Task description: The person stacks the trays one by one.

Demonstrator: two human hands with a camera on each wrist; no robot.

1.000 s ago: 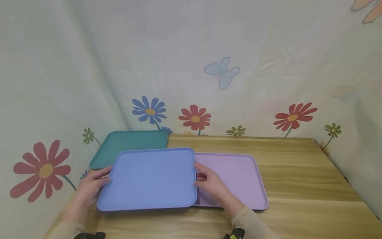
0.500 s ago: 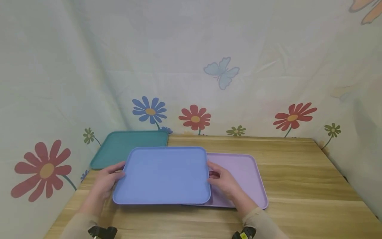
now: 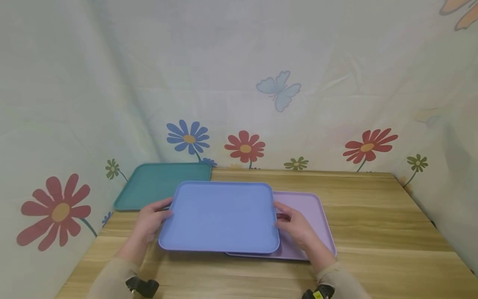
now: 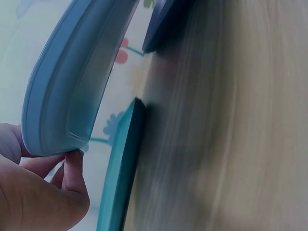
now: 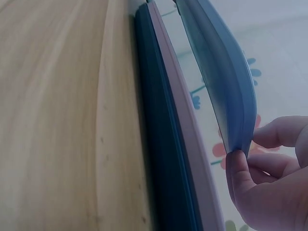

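Observation:
A blue rectangular tray [image 3: 220, 216] is held in the air between both hands, its near edge a little lower in the head view. My left hand [image 3: 151, 218] pinches its left rim, thumb and fingers at the corner in the left wrist view. My right hand [image 3: 296, 226] pinches the right rim. Beneath the blue tray's right part lies a lilac tray [image 3: 310, 216], partly hidden. In the right wrist view the lilac tray [image 5: 185, 110] rests on a darker blue-looking tray edge [image 5: 161, 125], with a gap up to the blue tray [image 5: 236, 91].
A teal tray [image 3: 157, 187] lies at the table's back left, against the cloth. The wooden table [image 3: 373, 224] stretches to the right. A hanging cloth [image 3: 321, 91] printed with flowers and butterflies surrounds the back and sides.
Both hands have carried the blue tray to the right and slightly away from me, so it covers more of the lilac tray. The teal and lilac trays have stayed put.

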